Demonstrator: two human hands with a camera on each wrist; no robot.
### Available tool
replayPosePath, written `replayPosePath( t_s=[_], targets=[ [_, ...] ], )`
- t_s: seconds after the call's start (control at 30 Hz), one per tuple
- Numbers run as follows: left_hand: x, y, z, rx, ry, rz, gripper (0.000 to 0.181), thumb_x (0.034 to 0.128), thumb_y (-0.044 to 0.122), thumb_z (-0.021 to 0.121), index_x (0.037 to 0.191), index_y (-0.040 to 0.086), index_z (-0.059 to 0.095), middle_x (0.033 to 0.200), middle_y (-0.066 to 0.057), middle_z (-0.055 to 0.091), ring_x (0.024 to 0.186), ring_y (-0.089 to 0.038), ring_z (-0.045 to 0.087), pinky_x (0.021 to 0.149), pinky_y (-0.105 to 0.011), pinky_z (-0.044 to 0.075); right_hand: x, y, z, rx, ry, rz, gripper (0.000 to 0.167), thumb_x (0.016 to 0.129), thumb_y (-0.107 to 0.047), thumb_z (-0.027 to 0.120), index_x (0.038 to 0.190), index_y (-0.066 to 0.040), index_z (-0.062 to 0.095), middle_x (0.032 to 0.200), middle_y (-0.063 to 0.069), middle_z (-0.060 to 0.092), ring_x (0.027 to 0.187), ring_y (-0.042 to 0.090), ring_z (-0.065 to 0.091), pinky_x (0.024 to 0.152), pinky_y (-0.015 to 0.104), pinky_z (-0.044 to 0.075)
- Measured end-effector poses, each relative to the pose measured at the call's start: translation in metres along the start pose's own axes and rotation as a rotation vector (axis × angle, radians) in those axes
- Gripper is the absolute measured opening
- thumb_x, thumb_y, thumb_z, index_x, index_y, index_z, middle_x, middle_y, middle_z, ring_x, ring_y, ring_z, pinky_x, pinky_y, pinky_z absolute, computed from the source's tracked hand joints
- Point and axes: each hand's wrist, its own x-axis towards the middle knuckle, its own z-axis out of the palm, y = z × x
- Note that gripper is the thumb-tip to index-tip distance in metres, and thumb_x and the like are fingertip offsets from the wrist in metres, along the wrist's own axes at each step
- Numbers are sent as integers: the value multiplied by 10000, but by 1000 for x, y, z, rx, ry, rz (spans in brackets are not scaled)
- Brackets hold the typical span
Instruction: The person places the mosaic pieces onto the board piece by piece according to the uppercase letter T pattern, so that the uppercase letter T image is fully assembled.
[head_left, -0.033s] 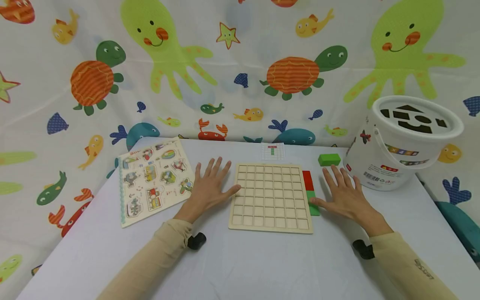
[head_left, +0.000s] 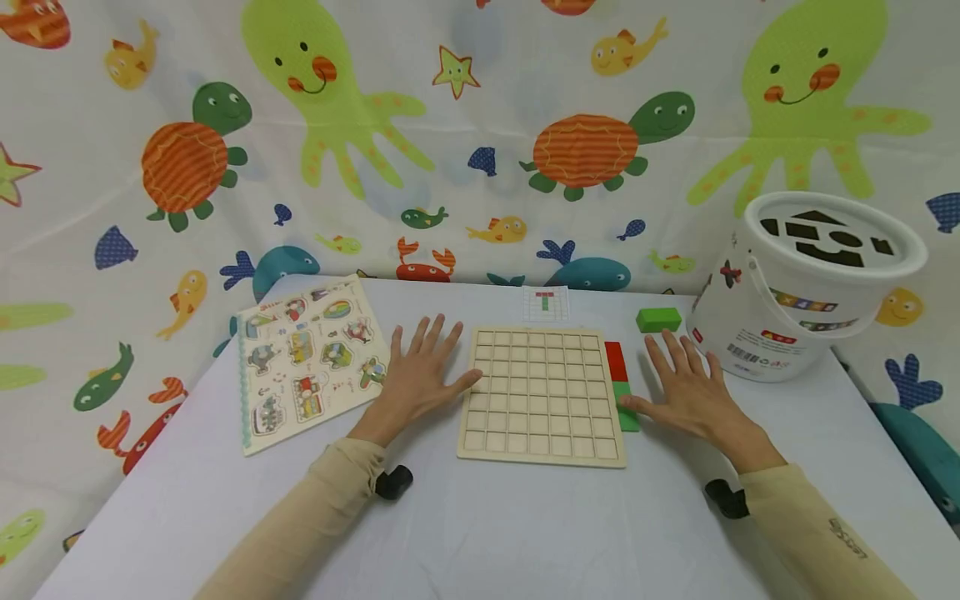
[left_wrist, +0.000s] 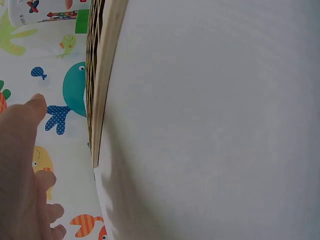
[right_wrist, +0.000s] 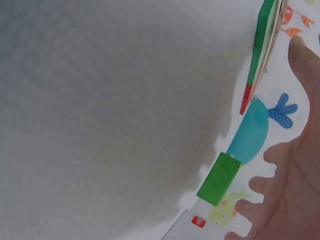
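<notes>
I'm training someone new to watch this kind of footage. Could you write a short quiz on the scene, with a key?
1. Short answer: Which is nearer the bright green rectangular block, the person's left hand or right hand?

2. True or false: All the squares of the flat pale wooden grid board are filled.

3. Fill in the blank: The small white card printed with a grid, beyond the board's far edge, shows cells coloured red and ____.

Key: 1. The right hand. 2. False; its squares are bare. 3. Green.
</notes>
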Motion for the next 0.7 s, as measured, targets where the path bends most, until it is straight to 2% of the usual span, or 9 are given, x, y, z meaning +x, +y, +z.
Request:
replayPosePath(
  t_s=[0.57, 0.63, 0.7],
  targets=[
    [-3, 4, 4, -22, -7, 23, 858, 848, 748, 368, 1524, 264, 159, 1598, -82, 140, 1473, -322, 114, 1140, -616, 13, 4, 5, 0, -6, -29, -10, 1024, 824, -720, 474, 1522, -67, 107, 1565, 258, 34, 1403, 513, 58, 1075, 707, 19],
    [-3, 4, 5, -38, -6, 30, 835, 862, 728, 370, 1523, 258, 171, 1598, -81, 140, 1474, -318, 116, 1143, -612, 28, 5, 6, 0, 11, -29, -19, 990, 844, -692, 477, 1521, -64, 120, 1565, 258, 45, 1404, 512, 64, 1074, 709, 43],
    [-3, 5, 5, -91, 8, 51, 789, 894, 666, 400, 1519, 225, 207, 1592, -100, 157, 1470, -321, 136, 1147, -606, 69, 7, 6, -1, 47, -19, -33, 904, 884, -622, 486, 1514, -61, 160, 1559, 248, 104, 1405, 491, 103, 1074, 702, 95]
  ],
)
